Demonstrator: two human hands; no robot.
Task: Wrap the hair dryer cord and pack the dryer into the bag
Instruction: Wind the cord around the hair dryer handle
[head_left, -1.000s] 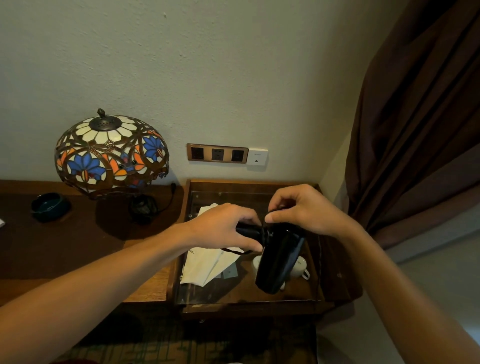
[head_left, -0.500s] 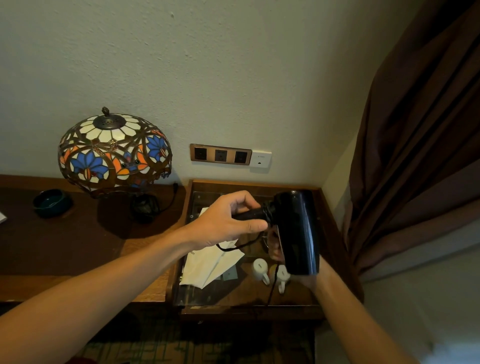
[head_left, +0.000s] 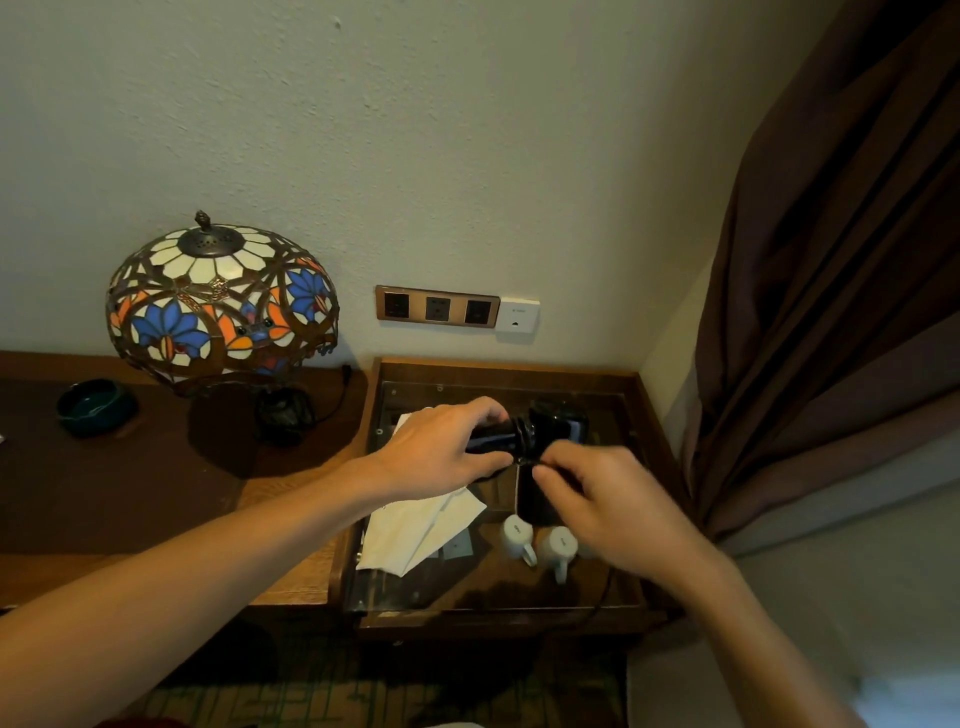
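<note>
I hold a black hair dryer (head_left: 557, 422) above the glass-topped side table (head_left: 644, 415). My left hand (head_left: 441, 449) is closed around its handle, which points left. My right hand (head_left: 615, 506) covers the front of the barrel, and its thumb and fingers pinch the thin black cord (head_left: 525, 460) close to the joint between handle and barrel. More cord (head_left: 602, 592) trails down past the table's front edge. A flat white folded piece (head_left: 421, 530) lies on the glass under my left wrist; I cannot tell whether it is the bag.
Two white cups (head_left: 517, 535) stand on the glass just below the dryer. A stained-glass lamp (head_left: 218, 301) and a dark green bowl (head_left: 96, 405) sit on the wooden desk to the left. Wall sockets (head_left: 436, 309) are behind, and a brown curtain (head_left: 831, 260) hangs at the right.
My right hand came out from under the barrel and now lies over its front, pinching the cord at the joint. The dryer dropped lower and its barrel turned.
</note>
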